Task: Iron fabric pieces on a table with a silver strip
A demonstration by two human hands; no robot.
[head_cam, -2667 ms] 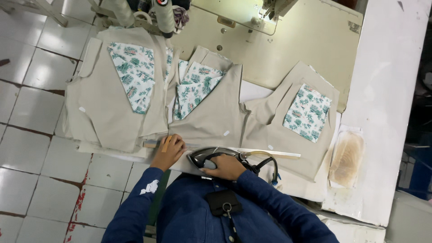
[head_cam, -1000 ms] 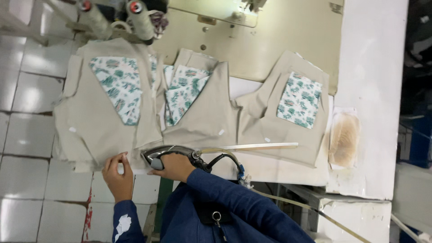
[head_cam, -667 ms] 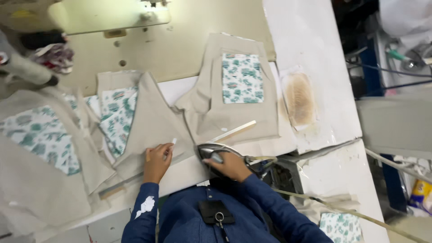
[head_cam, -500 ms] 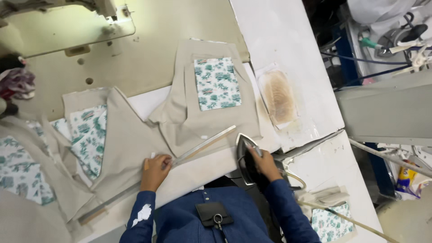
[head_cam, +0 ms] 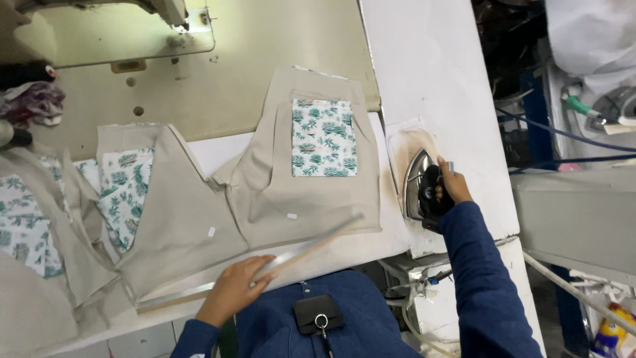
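My right hand [head_cam: 452, 186] grips the black handle of a metal clothes iron [head_cam: 419, 187], which stands on a scorched white pad [head_cam: 404, 142] at the right end of the table. My left hand [head_cam: 236, 289] lies flat at the near edge, its fingers on a long thin wooden stick [head_cam: 265, 265] that runs across the beige fabric. A beige garment piece [head_cam: 291, 205] with a green floral pocket patch [head_cam: 323, 137] is spread out between the two hands. More beige pieces with floral patches [head_cam: 122, 192] lie to the left.
A sewing machine base [head_cam: 119, 36] sits at the back left on the beige table top. A white board [head_cam: 430, 79] runs along the right. Blue cables [head_cam: 563, 142] and a white hose [head_cam: 576, 292] hang to the right, beside a pale cloth bundle [head_cam: 589, 33].
My right hand has carried the iron off the fabric to the right and set it on the scorched pad. My left hand stayed on the stick at the near edge.
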